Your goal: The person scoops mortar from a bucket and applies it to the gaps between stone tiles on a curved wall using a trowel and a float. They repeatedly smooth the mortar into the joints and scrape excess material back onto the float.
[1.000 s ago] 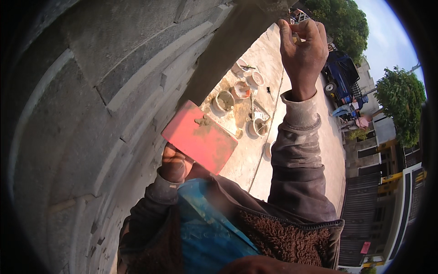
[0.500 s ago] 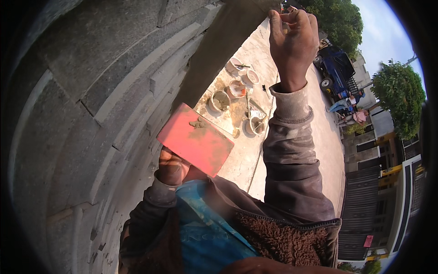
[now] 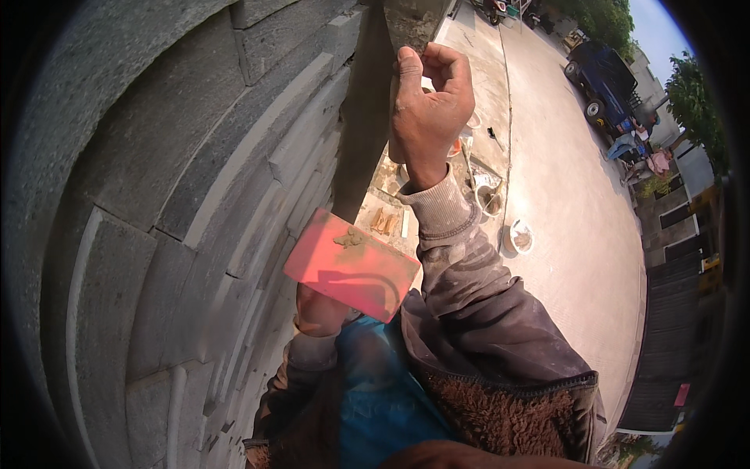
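Note:
My left hand (image 3: pixel 320 311) grips a red mortar board (image 3: pixel 332 270) from beneath, so most of its fingers are hidden. On the board's tilted upper face sits a small dab of grey mortar (image 3: pixel 353 239), and a shadow falls across its lower part. My right hand (image 3: pixel 433 105) is raised by the shaded edge of the grey stone-clad wall (image 3: pixel 211 148). Its thumb and fingers are curled toward each other; whatever lies between them I cannot make out. The board stays close to the wall, below the right hand.
Behind my right forearm, partly hidden buckets and tools lie on the pale paving. A white bucket (image 3: pixel 519 237) stands to the right of the sleeve. Farther off are a dark blue vehicle (image 3: pixel 601 78), people (image 3: pixel 637 152) beside it, and a dark gate (image 3: pixel 668 336).
My right hand has moved left and down in view, nearer the wall, and now covers much of the bucket group. The board appears slightly lower and farther right, still held, as the view has shifted.

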`<state>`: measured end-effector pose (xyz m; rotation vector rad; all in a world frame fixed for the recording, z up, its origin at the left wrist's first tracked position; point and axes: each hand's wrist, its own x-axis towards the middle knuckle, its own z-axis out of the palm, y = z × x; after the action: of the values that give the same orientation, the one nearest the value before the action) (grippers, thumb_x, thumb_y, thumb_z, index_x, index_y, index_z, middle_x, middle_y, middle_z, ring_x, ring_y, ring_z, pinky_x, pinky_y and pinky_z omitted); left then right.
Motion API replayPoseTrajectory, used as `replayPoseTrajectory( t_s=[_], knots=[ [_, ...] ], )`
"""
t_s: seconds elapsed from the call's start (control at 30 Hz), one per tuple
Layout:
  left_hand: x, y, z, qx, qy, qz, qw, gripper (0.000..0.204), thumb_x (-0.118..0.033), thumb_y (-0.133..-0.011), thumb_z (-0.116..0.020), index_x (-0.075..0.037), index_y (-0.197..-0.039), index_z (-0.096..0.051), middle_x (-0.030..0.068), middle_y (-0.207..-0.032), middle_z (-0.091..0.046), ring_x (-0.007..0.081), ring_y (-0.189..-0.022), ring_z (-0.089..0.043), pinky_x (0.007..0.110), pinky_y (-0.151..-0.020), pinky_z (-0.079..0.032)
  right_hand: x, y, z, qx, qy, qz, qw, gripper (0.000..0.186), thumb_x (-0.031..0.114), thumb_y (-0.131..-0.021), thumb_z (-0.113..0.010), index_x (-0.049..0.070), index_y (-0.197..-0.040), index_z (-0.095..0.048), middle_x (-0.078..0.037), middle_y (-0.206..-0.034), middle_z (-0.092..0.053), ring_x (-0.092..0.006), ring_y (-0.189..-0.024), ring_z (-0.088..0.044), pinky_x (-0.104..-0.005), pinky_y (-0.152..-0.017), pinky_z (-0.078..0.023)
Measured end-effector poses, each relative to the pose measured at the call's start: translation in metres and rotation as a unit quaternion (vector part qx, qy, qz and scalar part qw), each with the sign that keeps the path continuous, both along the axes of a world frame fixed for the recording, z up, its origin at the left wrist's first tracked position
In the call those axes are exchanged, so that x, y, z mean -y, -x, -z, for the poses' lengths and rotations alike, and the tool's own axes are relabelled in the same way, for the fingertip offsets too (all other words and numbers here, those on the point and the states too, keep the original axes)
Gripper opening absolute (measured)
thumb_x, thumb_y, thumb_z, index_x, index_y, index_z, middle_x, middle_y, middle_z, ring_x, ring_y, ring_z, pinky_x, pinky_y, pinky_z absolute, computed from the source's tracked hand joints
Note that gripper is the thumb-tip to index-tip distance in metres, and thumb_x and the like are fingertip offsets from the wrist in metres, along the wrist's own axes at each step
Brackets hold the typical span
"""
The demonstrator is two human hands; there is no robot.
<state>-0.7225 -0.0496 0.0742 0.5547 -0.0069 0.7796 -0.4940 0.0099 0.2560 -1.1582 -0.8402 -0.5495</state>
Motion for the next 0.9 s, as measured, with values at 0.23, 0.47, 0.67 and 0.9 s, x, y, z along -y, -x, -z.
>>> replayPoseTrajectory(
  t_s=[0.23, 0.47, 0.67, 0.9],
  knots=[
    [0.007, 0.014, 0.008, 0.035, -0.056, -0.028, 0.997, 0.047, -0.026, -0.104, -0.059, -0.004, -0.145, -0.049, 0.0127, -0.141, -0.058, 0.0304, -0.127, -0.059, 0.048, -0.104, -0.052, -0.001, 0.01, -0.02, 0.014, -0.007, 0.079, 0.997, 0.013, 0.01, -0.091, -0.076, 0.001, -0.096, -0.068, -0.008, -0.085, -0.072, -0.0158, -0.075, -0.068, -0.0294, -0.066, -0.052],
    [0.018, 0.023, 0.006, 0.059, 0.02, -0.036, 0.997, 0.046, -0.018, -0.103, -0.06, -0.004, -0.145, -0.049, 0.0138, -0.143, -0.057, 0.0327, -0.129, -0.058, 0.052, -0.106, -0.052, 0.003, 0.017, -0.043, -0.03, -0.02, 0.025, 0.999, 0.013, 0.01, -0.091, -0.075, -0.001, -0.092, -0.069, -0.006, -0.076, -0.071, -0.0127, -0.065, -0.064, -0.0285, -0.061, -0.05],
    [0.018, 0.024, 0.007, 0.061, -0.005, -0.028, 0.998, 0.048, -0.018, -0.101, -0.062, -0.004, -0.145, -0.049, 0.0142, -0.145, -0.056, 0.0336, -0.131, -0.057, 0.053, -0.108, -0.05, -0.001, 0.007, -0.045, -0.028, -0.021, 0.025, 0.999, 0.014, 0.01, -0.09, -0.075, -0.002, -0.091, -0.069, -0.007, -0.073, -0.071, -0.0142, -0.063, -0.065, -0.0295, -0.061, -0.051],
    [0.016, 0.023, 0.006, 0.055, -0.031, -0.035, 0.997, 0.049, -0.026, -0.102, -0.062, -0.004, -0.143, -0.05, 0.0134, -0.143, -0.057, 0.0324, -0.131, -0.057, 0.052, -0.107, -0.051, -0.004, 0.005, -0.053, -0.071, -0.005, -0.022, 0.997, 0.012, 0.004, -0.094, -0.073, -0.006, -0.098, -0.069, -0.009, -0.078, -0.073, -0.0104, -0.071, -0.066, -0.0258, -0.064, -0.05]
  ],
)
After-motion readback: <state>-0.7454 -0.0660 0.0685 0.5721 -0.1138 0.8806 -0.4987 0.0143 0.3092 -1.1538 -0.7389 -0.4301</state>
